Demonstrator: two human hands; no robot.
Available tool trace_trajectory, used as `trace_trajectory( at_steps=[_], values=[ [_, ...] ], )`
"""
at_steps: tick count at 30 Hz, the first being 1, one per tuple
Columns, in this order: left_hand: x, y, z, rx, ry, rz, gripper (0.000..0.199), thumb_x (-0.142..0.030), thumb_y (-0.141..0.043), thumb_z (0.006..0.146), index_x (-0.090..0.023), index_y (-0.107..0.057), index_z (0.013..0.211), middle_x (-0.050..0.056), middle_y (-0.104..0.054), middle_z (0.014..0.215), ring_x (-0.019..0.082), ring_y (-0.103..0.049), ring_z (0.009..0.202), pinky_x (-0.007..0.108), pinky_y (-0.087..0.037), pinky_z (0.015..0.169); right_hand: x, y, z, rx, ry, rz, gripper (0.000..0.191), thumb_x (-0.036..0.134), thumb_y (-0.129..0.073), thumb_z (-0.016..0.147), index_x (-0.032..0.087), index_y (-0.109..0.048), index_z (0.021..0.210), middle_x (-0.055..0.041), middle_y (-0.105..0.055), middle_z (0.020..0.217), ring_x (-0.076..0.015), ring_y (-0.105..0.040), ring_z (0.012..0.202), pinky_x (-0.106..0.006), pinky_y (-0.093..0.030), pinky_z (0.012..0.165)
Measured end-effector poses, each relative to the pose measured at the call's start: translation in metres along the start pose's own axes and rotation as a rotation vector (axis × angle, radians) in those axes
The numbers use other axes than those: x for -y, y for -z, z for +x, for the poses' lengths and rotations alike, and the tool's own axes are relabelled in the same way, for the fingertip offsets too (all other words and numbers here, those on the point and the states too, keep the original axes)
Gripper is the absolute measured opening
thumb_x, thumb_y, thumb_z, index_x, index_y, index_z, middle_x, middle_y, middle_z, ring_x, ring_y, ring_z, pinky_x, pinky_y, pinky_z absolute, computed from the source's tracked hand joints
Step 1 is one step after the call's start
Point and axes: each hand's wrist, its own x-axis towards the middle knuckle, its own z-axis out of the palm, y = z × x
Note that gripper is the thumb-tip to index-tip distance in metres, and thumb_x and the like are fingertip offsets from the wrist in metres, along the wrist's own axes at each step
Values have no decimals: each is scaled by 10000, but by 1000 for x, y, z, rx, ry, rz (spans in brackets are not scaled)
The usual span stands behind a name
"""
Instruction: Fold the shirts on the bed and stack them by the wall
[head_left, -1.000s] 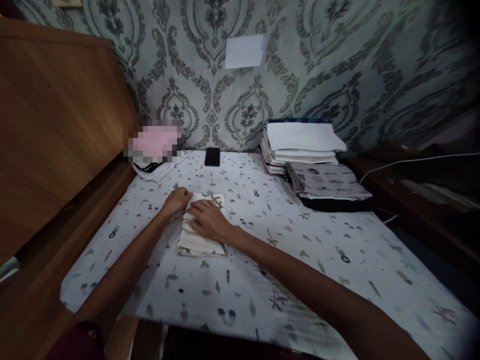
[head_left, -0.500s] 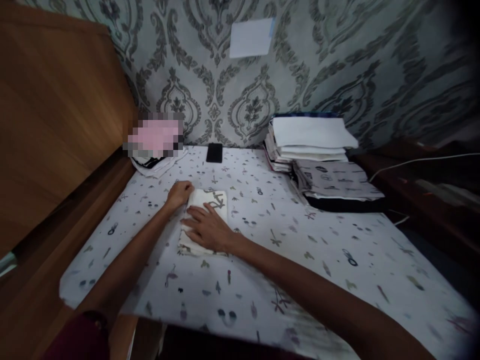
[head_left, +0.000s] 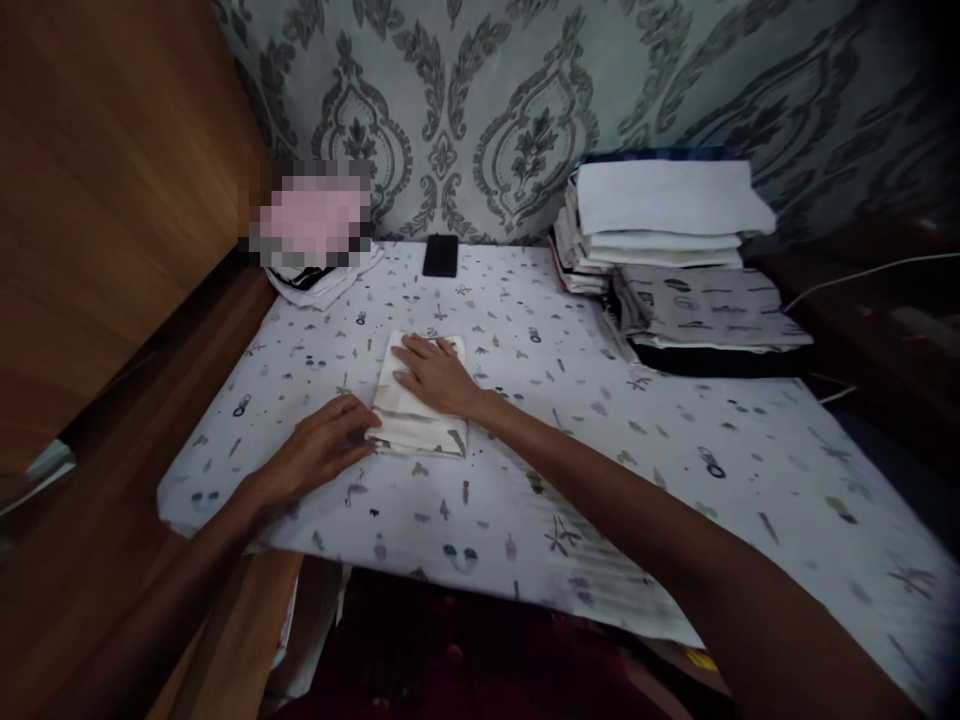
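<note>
A folded cream garment [head_left: 418, 432] with dark print lies on the patterned white cloth of the table, in front of me. My right hand [head_left: 435, 375] rests flat on its far part, with the fingers spread. At the near left corner, my left hand [head_left: 334, 437] has its fingers bent and the tips closed on the garment's edge. The print on the garment's far part is mostly hidden under my right hand.
At the back right stands a stack of folded clothes [head_left: 667, 200], with a grey printed folded garment [head_left: 705, 308] before it. A black flat object [head_left: 440, 256] lies near the wall. Pink and white cloths [head_left: 315, 215], partly blurred, sit at the back left beside a wooden panel [head_left: 112, 200].
My left hand has moved from the garment's far left corner to its near left corner. My right hand has slid to the far part. The camera view has tilted down.
</note>
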Motion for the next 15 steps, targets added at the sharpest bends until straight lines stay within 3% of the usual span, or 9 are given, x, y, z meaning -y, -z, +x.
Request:
trace_trajectory(
  at_steps=[4, 8, 12, 15],
  values=[
    [6, -17, -7, -29, -54, 145, 227, -300, -436, 1001, -229, -614, 879, 25, -614, 897, 183, -585, 876, 313, -480, 785, -4, -4, 0, 27, 9, 4, 557, 468, -303, 1042, 167, -405, 1500, -135, -341, 1603, -305, -268, 1489, -525, -182, 1188],
    [5, -15, -8, 11, -74, 234, 241, -306, -424, 1008, -227, -607, 872, 19, -617, 867, 183, -582, 831, 314, -466, 757, -7, -5, 1, -2, 10, 24, 541, 468, -336, 1034, 183, -425, 1486, -120, -355, 1599, -288, -284, 1485, -526, -192, 1190],
    [-13, -11, -4, -15, -130, 330, 202, -353, -455, 999, -232, -613, 965, 32, -639, 915, 207, -570, 867, 349, -451, 793, -11, -5, -6, -130, -45, 144, 505, 414, -331, 1034, 147, -507, 1424, -139, -486, 1511, -253, -386, 1435, -473, -289, 1166],
    [-35, -23, 10, -60, -230, 371, 180, -318, -466, 994, -209, -606, 1028, 57, -644, 967, 216, -565, 903, 356, -447, 801, -16, -3, -16, -228, -58, 193, 466, 342, -334, 1025, 126, -566, 1366, -143, -542, 1460, -229, -437, 1401, -435, -327, 1153]
  ],
)
